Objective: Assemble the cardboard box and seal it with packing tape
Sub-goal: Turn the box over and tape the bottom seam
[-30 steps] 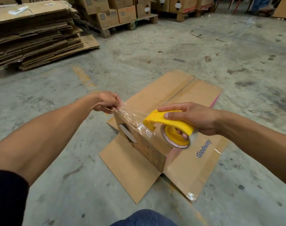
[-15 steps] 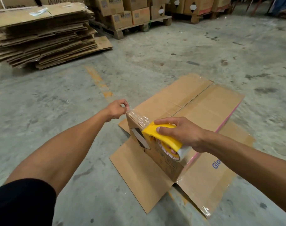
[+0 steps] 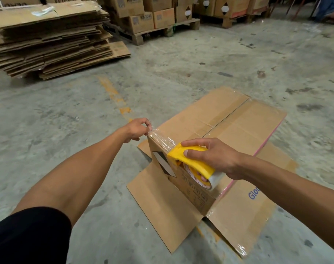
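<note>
nearest us, our right hand [image 3: 217, 159] is wrapped around the one yellow tape dispenser [image 3: 190, 161], fingers over its top and the roll tucked beneath, pressing it against the near top edge of the cardboard box [image 3: 210, 128]. our left hand [image 3: 137, 128] sits just past the box's near left corner, fingertips pinched together on the free end of the clear tape [image 3: 162, 139], which runs stretched along that edge from pinch to dispenser.

the box stands on the concrete floor [image 3: 57, 121], upside down we think, with its open flaps [image 3: 158, 202] splayed flat on the floor around it and its two top flaps closed, the seam running away from us. it looks empty, so light and apt to slide; the board is stiff at corners and edges, softer mid-panel, so we would press near the edges. the tape is thin, clingy, quick to wrinkle, best held taut by its end.

counted: one box in work, one dispenser, two hands. farther off, one stack of flattened cartons [image 3: 48, 39] at left, and two pallets of packed boxes [image 3: 149, 16] behind; their boxes run out of view, so we cannot count them.
</note>
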### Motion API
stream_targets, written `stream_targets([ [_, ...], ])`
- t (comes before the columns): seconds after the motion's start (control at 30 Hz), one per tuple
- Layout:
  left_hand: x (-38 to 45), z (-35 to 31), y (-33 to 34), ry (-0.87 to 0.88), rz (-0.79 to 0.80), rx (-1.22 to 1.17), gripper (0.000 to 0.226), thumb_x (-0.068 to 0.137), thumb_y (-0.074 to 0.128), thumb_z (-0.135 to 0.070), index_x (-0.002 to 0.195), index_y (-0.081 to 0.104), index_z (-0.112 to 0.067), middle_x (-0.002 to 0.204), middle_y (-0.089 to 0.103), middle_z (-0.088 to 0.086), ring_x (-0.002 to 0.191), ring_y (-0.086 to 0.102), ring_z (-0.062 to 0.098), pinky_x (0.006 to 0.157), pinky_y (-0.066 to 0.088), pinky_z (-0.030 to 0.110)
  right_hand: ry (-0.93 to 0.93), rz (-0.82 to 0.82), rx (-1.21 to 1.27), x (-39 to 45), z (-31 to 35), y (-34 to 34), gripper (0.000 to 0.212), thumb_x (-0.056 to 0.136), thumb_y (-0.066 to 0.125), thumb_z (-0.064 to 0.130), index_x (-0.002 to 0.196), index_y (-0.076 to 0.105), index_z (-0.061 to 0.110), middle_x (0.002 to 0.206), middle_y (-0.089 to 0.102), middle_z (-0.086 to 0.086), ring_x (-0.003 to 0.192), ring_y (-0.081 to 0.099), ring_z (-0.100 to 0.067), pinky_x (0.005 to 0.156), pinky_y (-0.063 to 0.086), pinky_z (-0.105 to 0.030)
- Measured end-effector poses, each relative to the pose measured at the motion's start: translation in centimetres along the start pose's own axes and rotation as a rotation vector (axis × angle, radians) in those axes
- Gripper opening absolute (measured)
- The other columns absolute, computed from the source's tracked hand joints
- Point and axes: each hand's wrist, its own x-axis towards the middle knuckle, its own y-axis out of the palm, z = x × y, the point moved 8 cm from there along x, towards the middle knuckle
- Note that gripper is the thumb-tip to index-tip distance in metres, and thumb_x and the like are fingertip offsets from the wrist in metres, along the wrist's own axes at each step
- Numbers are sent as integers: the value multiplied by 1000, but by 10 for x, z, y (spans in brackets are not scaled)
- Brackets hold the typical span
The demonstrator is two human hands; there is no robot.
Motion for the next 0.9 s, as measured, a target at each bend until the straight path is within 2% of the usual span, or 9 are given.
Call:
stream_targets([
  [0.13, 1, 8, 10, -93, 35, -29, 13, 97, 44, -17, 91, 54, -23, 92, 51, 1, 78, 45, 13, 76, 39, 35, 9, 12, 3, 2, -4, 2, 30, 88, 71, 23, 117, 68, 28, 85, 67, -18, 40, 56, -20, 44, 49, -25],
  [0.23, -4, 21, 23, -202, 98, -71, 28, 97, 43, -30, 123, 53, -28, 94, 49, 3, 79, 44, 16, 86, 41, 40, 3, -9, -73, 5, -13, 2, 30, 87, 73, 27, 117, 69, 28, 81, 67, -7, 39, 58, -8, 44, 47, -21],
  [0.33, -4, 38, 34, -211, 127, -94, 58, 95, 43, -54, 149, 29, -37, 140, 45, 7, 127, 44, 29, 100, 37, 46, 10, -27, -100, 5, -19, 0, 29, 87, 73, 27, 116, 70, 27, 78, 65, -3, 37, 57, -3, 44, 46, -19],
  [0.4, 2, 42, 30, -98, 1, -167, 55, 97, 45, -50, 148, 32, -35, 150, 39, 4, 137, 38, 28, 105, 34, 44, 18, -28, -54, 4, -19, -2, 29, 88, 72, 23, 117, 69, 24, 74, 66, -7, 37, 56, -10, 42, 45, -20],
  [0.53, -14, 34, 9, 215, -306, -355, 36, 102, 40, -28, 135, 54, -28, 131, 61, 0, 126, 52, 16, 106, 39, 34, 31, -14, -56, 3, -18, -1, 28, 88, 71, 23, 116, 68, 24, 74, 67, -13, 36, 55, -14, 41, 45, -20],
  [0.63, -32, 24, 20, 354, -251, -318, 34, 101, 42, -25, 126, 64, -21, 120, 68, -7, 117, 59, 5, 107, 41, 31, 34, -1, -55, 4, -20, -1, 28, 89, 70, 24, 117, 68, 25, 77, 67, -14, 37, 55, -13, 41, 45, -20],
  [0.77, -39, 21, 30, 391, -191, -259, 32, 100, 46, -25, 120, 69, -17, 126, 66, -7, 121, 56, 3, 112, 38, 33, 34, -34, -109, 8, -25, -4, 28, 86, 72, 29, 114, 70, 29, 90, 67, -5, 38, 56, 0, 42, 45, -17],
  [0.83, -43, 17, 33, 470, -179, -73, 39, 101, 40, -29, 131, 60, -16, 139, 56, -4, 133, 46, 9, 117, 29, 35, 30, -41, -115, 9, -27, -4, 28, 86, 73, 29, 114, 70, 29, 91, 66, -3, 37, 56, 2, 42, 45, -17],
  [0.9, -53, 9, 46, 637, -197, 362, 49, 101, 28, -33, 144, 44, -17, 154, 34, -4, 148, 20, 13, 122, 8, 39, 33, -50, -103, 9, -27, -4, 27, 87, 72, 28, 114, 71, 28, 89, 66, -4, 37, 55, 1, 42, 46, -18],
])
